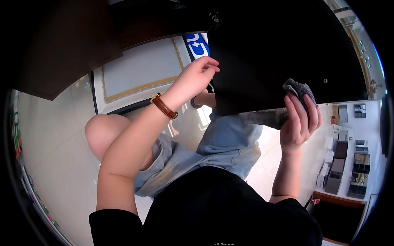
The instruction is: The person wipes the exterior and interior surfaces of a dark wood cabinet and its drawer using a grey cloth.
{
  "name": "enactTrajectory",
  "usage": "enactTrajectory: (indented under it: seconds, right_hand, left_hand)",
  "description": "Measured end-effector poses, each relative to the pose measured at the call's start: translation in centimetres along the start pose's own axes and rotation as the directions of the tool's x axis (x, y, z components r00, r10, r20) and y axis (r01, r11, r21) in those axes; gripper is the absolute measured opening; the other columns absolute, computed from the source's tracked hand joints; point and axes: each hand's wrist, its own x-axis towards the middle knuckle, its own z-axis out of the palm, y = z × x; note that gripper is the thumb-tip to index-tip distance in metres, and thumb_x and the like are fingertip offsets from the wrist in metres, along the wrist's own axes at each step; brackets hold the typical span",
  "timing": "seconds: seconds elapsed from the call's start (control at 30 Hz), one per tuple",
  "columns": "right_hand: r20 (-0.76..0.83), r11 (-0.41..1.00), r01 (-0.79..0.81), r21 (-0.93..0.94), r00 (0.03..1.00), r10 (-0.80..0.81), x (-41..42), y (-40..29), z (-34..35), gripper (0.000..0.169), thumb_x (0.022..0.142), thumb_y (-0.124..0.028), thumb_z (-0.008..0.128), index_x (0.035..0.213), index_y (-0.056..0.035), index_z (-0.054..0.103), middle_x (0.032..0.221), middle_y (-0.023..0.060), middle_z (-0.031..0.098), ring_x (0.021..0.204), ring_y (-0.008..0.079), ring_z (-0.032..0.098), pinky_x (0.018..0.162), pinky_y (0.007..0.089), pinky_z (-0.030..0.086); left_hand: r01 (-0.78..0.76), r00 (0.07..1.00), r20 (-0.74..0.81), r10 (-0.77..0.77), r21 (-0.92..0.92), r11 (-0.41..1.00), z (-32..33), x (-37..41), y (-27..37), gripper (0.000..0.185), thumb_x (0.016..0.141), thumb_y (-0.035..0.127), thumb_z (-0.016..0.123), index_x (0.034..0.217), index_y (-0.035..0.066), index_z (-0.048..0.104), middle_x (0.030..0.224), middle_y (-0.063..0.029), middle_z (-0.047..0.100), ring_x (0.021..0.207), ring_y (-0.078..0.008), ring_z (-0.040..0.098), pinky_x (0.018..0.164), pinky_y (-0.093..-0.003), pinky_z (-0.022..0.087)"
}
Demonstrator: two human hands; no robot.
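Note:
A dark cabinet door (277, 52) stands swung out before me, its metal hinge (216, 18) showing at the upper corner. My right hand (300, 123) grips a grey cloth (300, 87) and presses it against the door near its lower edge. More grey fabric (269, 118) hangs behind my right fingers, below that edge. At the door's left edge is my left hand (198, 73), fingers loosely bent with nothing seen in them. Whether its fingertips touch the door I cannot tell. A brown watch strap (164, 107) circles my left wrist.
A dark cabinet body (70, 49) fills the upper left. Under it, a large framed panel (143, 66) lies by the glossy tiled floor (55, 132), beside a blue printed item (197, 44). My bent knee (106, 132) is close below. Several cabinets (335, 172) line the far right wall.

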Motion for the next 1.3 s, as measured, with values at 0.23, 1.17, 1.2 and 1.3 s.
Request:
enactTrajectory:
  seconds: [0.23,1.17,1.2,1.3]
  right_hand:
    - [-0.175,0.964,0.157,0.214,0.977,-0.121,0.6,-3.1,3.2,0.024,0.084,-0.014,0.065,0.106,-0.0188,0.072,0.112,-0.0057,0.070,0.116,0.0175,0.054,0.111,0.0383,0.030]
    - [-0.332,0.907,-0.016,0.420,0.928,0.170,8.7,-13.2,6.5,0.026,0.083,-0.006,0.062,0.107,-0.0036,0.072,0.125,0.0042,0.063,0.130,0.0272,0.048,0.097,0.0340,0.036]
    - [-0.307,0.907,0.078,0.414,0.950,0.059,6.9,-13.6,7.7,0.029,0.082,0.000,0.057,0.108,-0.0014,0.071,0.127,0.0063,0.062,0.131,0.0281,0.047,0.100,0.0355,0.036]
    - [-0.124,0.847,0.255,0.466,0.967,-0.223,3.5,-14.8,9.4,0.022,0.081,-0.011,0.064,0.100,-0.0090,0.074,0.122,-0.0039,0.064,0.123,0.0142,0.055,0.096,0.0325,0.038]
  left_hand:
    - [-0.279,0.941,-0.058,0.333,0.422,0.863,0.3,-1.9,2.1,0.019,0.094,0.009,0.052,0.107,0.000,0.064,0.104,-0.0099,0.066,0.100,-0.0263,0.061,0.089,-0.0333,0.047]
    - [-0.165,0.958,-0.275,0.077,-0.313,0.935,-4.1,-6.3,3.1,0.064,0.106,0.044,0.026,0.113,-0.002,0.069,0.116,-0.0136,0.068,0.112,-0.0218,0.060,0.100,-0.0355,0.045]
    - [-0.159,0.953,-0.296,0.068,-0.295,0.942,-4.0,-6.3,3.8,0.066,0.106,0.044,0.025,0.111,-0.004,0.070,0.111,-0.0148,0.070,0.109,-0.0222,0.062,0.100,-0.0342,0.045]
    - [-0.181,0.956,-0.270,0.116,-0.232,0.956,-5.1,-5.6,3.1,0.071,0.106,0.043,0.019,0.110,-0.007,0.068,0.109,-0.0150,0.070,0.106,-0.0231,0.064,0.101,-0.0340,0.044]
